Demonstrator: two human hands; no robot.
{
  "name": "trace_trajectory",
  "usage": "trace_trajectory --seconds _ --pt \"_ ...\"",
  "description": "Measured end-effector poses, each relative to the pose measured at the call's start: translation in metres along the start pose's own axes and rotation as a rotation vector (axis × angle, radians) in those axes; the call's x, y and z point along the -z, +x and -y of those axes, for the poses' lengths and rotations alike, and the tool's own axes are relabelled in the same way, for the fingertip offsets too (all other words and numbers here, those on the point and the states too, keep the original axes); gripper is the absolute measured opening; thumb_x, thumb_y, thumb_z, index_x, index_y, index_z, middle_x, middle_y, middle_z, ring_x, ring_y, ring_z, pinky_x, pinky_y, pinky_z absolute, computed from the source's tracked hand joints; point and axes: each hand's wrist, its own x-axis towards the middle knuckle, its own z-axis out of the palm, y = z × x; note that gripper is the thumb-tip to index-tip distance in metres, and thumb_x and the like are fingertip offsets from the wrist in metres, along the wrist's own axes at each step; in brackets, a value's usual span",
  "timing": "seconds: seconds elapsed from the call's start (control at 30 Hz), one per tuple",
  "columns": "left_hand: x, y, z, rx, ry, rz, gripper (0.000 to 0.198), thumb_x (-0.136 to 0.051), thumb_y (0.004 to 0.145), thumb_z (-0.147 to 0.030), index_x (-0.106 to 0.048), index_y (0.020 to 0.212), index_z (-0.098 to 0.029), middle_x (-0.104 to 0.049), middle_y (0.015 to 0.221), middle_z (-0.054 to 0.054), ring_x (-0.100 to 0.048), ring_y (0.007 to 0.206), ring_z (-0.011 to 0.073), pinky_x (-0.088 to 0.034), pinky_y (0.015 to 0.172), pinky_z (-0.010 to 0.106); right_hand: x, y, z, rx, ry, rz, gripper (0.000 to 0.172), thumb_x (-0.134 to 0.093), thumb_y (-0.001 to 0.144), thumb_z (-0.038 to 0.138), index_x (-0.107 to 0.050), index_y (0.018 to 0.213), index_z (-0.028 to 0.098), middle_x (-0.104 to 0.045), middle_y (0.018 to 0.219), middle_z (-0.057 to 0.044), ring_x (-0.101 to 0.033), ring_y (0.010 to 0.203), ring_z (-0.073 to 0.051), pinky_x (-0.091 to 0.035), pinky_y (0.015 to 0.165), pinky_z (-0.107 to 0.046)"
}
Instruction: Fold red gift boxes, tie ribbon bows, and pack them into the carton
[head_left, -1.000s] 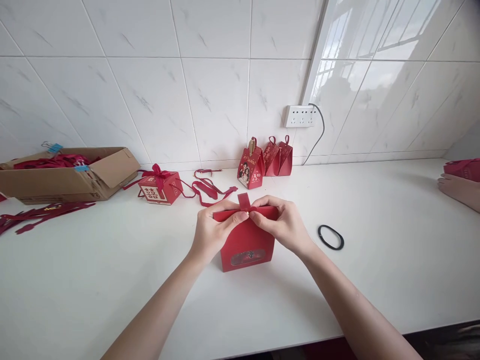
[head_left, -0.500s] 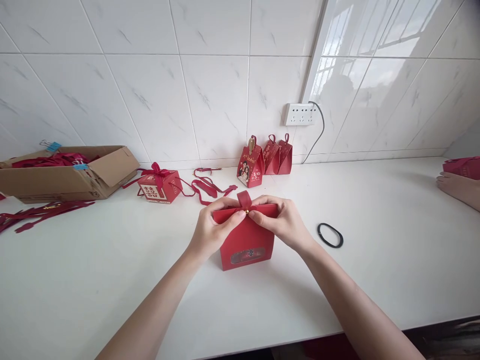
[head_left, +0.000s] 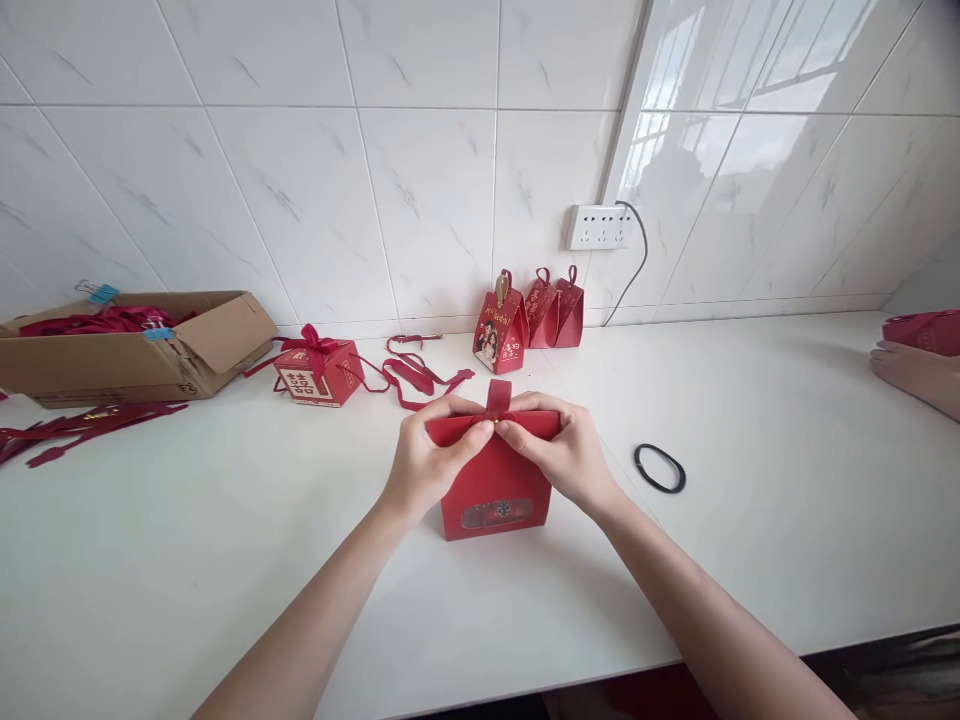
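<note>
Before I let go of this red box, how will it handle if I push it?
The red box is likely fairly stiff, since its near side looks flat and uncreased. It would probably slide or tip rather than roll, given its straight bottom edge. Its ribbon loop should bend easily, being a thin strip.

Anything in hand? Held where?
A red gift box: left hand and right hand pinch its top edge, either side of the ribbon loop.
</note>
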Motion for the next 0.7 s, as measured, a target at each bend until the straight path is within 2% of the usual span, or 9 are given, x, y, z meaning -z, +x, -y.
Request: trace_trajectory --seconds 0.27,0.37,0.53,0.7 --pt "0.001 -0.003 -0.003 -0.038 0.016 0.056 0.015 -0.066 0.078 -0.033 -0.063 0.077 -0.018 -0.065 0.075 0.0 -0.061 0.07 0.0132 -0.049 0.06 0.021 0.002 -0.001 0.006 -0.03 0.013 0.055 0.01 -0.067 0.076 0.029 -0.066 0.075 0.019 -0.065 0.071 0.001 -0.059 0.059 -0.01 -0.049 0.05 -0.019" --pt "0.002 -0.005 -0.005 -0.085 0.05 0.088 0.015 -0.066 0.078 -0.032 -0.062 0.077 -0.018 -0.063 0.073 0.0 -0.061 0.068 0.0129 -0.049 0.059 0.022 0.003 -0.002 0.007 0.017 -0.04 0.072 0.009 -0.065 0.077 0.027 -0.066 0.075 0.018 -0.064 0.073 0.0 -0.058 0.061 -0.011 -0.049 0.052 -0.021" --pt "0.003 -0.008 -0.009 -0.332 0.121 0.086 0.008 -0.066 0.08 -0.024 -0.062 0.076 -0.018 -0.064 0.072 0.001 -0.062 0.068 0.0127 -0.052 0.06 0.024 0.007 -0.009 0.005 0.321 -0.195 0.063 0.002 -0.065 0.078 0.019 -0.067 0.078 0.02 -0.066 0.075 -0.002 -0.06 0.07 -0.014 -0.051 0.065 -0.027" --pt "0.003 -0.011 -0.007 -0.701 0.184 0.031 0.008 -0.064 0.081 -0.011 -0.063 0.078 -0.018 -0.065 0.072 0.002 -0.063 0.073 0.015 -0.054 0.064 0.028 0.009 -0.014 0.002 0.776 -0.358 0.092 0.011 -0.062 0.082 0.009 -0.065 0.088 0.018 -0.07 0.079 -0.006 -0.063 0.075 -0.016 -0.054 0.068 -0.032"
